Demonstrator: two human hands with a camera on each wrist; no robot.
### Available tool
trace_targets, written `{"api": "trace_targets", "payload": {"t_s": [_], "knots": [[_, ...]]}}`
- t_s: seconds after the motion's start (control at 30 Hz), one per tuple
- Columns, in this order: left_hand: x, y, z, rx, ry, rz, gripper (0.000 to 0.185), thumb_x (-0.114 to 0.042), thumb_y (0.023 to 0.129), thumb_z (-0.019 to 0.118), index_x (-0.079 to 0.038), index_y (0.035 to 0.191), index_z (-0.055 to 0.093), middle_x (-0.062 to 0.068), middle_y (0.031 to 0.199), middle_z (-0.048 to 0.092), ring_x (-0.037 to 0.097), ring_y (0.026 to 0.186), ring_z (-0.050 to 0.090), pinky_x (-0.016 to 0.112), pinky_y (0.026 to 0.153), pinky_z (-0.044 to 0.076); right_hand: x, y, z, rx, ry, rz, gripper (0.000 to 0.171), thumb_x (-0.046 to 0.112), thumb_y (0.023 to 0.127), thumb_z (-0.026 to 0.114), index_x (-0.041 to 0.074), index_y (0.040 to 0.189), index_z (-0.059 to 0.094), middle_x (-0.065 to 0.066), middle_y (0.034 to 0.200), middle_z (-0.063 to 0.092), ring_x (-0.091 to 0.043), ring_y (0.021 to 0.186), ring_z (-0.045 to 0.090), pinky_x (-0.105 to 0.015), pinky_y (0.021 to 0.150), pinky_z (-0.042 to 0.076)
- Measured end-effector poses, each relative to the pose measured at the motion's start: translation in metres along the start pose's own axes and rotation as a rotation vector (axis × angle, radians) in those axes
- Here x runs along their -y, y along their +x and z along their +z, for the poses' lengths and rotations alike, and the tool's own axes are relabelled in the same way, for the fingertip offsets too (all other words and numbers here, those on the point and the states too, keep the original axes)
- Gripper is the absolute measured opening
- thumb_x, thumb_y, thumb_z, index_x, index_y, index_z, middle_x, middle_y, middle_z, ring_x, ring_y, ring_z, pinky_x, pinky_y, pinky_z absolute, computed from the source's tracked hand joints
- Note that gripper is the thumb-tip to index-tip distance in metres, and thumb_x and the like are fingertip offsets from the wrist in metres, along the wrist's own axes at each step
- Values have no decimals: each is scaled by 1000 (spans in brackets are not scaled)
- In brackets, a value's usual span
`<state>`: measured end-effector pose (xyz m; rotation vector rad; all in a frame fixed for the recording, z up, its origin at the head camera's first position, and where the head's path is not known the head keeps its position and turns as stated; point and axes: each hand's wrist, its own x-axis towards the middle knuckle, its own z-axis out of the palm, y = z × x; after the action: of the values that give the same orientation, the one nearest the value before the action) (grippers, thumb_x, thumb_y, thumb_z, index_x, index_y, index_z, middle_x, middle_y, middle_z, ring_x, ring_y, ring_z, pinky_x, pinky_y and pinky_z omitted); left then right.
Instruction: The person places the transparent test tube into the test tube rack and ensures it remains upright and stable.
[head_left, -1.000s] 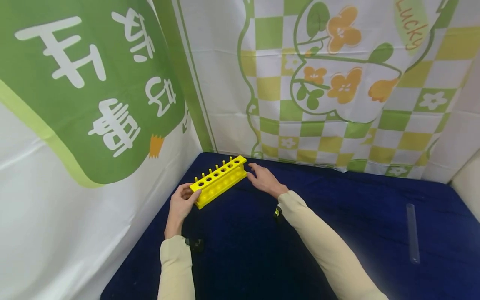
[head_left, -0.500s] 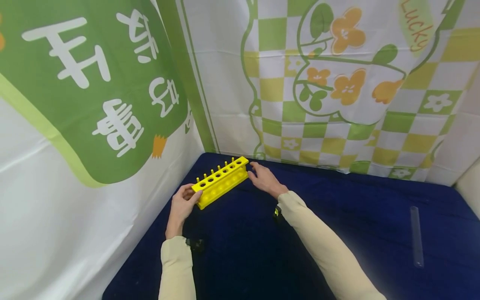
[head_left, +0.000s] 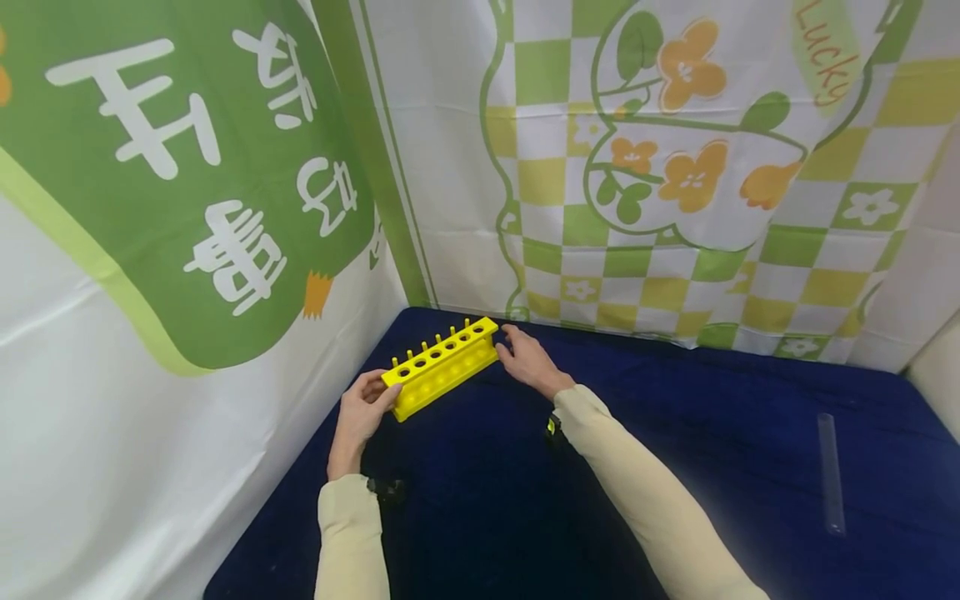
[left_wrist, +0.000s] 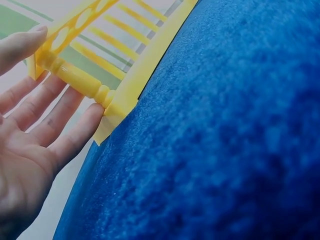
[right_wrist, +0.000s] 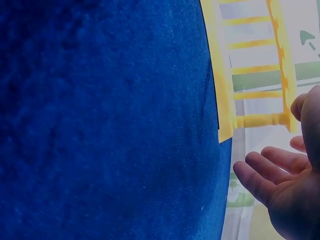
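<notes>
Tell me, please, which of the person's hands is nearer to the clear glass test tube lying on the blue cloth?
Right. The right hand is at the yellow rack's far end, closer to the test tube; the left hand is at the rack's opposite end.

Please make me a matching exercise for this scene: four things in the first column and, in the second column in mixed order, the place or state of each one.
1. yellow rack
2. clear tube
3. left hand
4. right hand

a. lies alone on the blue cloth, far right
b. at the rack's near end, fingers straight against it
c. stands near the back corner, holes empty
d. at the rack's far end

Pairs: 1-c, 2-a, 3-b, 4-d
</notes>
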<state>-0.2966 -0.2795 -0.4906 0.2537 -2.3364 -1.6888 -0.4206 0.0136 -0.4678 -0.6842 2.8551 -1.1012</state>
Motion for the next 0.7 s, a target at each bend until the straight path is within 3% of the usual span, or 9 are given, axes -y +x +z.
{"api": "trace_targets", "payload": {"t_s": [0.2,0.47,0.7], "knots": [[2,0,-2,17,-2,-6,60,-47,86,72,-12,132,54,16,124,63,22,103,64,31,87,58,-1,-1,3,-8,16,12,54,35,104,44,10,151,34,-18,141,52,-31,121,59,-47,95,53],[2,0,-3,20,-21,-7,56,-42,87,73,-11,131,55,17,124,63,20,100,64,26,84,59,1,-2,6,-8,38,24,55,36,103,45,11,151,32,-18,141,52,-32,120,60,-46,93,55],[-1,-2,-2,31,-31,-19,57,-41,88,73,-10,133,54,19,126,62,30,108,63,35,90,58,-1,-1,9,-18,72,40,56,36,104,44,12,152,31,-18,142,52,-31,120,60,-46,93,55]]}}
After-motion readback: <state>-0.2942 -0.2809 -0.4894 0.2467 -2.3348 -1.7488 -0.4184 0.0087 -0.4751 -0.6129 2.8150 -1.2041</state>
